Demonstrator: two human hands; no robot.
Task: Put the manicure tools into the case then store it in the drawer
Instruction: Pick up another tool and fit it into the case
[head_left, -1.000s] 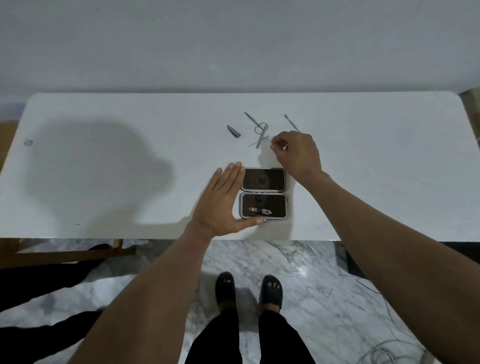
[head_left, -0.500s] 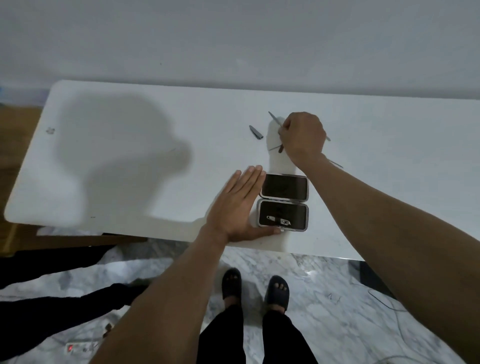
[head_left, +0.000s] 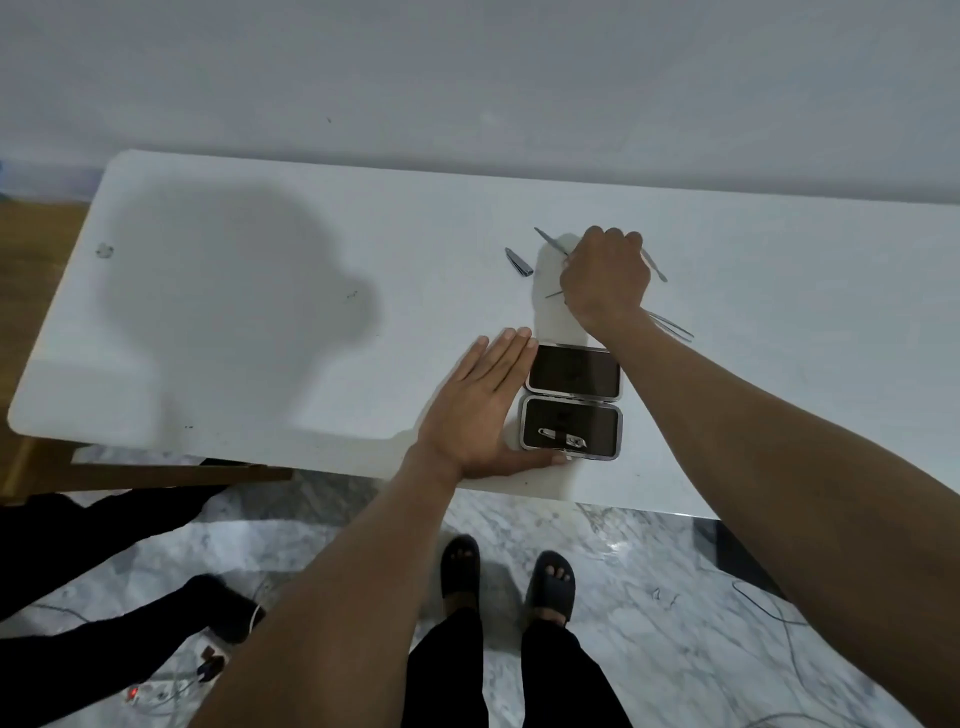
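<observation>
two clippers already sit in the open case at the near table edge, left hand flat, bracing it. right hand curls over loose tools farther back; actual grip hidden. next, probably: lift one, seat it in the case.

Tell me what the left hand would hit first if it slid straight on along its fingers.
Nothing near: the left hand lies flat beside the case, fingers aimed up the table. Further along that line lies a small metal tool. It may pass just right of it; the angle is unclear.
</observation>
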